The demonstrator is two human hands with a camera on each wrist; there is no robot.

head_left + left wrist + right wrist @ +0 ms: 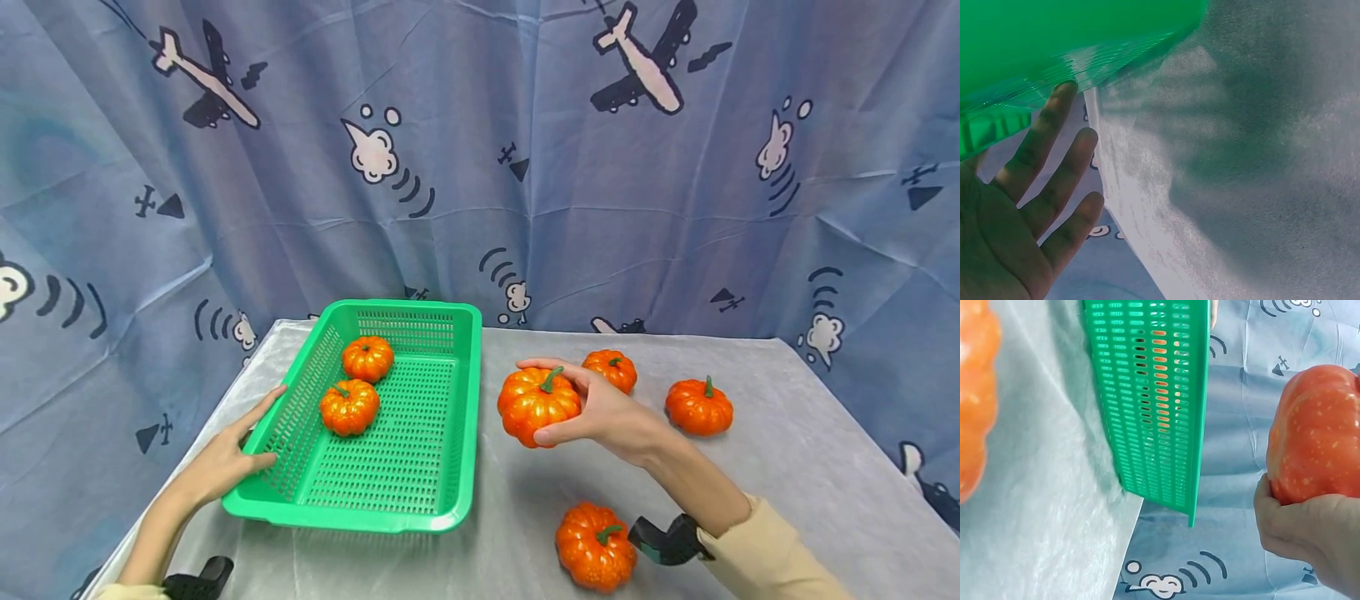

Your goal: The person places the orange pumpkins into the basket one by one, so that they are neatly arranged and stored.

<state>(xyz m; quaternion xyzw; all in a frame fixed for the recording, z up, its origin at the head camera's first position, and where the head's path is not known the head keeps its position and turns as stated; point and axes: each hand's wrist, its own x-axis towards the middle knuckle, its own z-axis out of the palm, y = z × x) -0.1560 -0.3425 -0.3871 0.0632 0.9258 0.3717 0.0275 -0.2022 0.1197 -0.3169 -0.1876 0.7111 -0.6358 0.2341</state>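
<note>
My right hand (600, 408) holds an orange toy pumpkin (536, 407) with a green stem, raised above the table just right of the green basket (468, 433). In the right wrist view the fingers (1291, 522) bear against the pumpkin (1319, 437). My left hand (217, 467) rests at the basket's left rim, thumb and a finger reaching over it. In the left wrist view, other fingers (1063, 175) spread nearly straight beside and below the basket wall (1085, 31). Two small pumpkins, one behind (367, 359) and one nearer (349, 407), lie touching inside the basket.
On the pale cloth-covered table (795, 450) lie other pumpkins: one behind my right hand (611, 370), one farther right (699, 407) and one near the front (596, 547), by my right wrist strap. A blue patterned curtain (480, 167) hangs behind the table.
</note>
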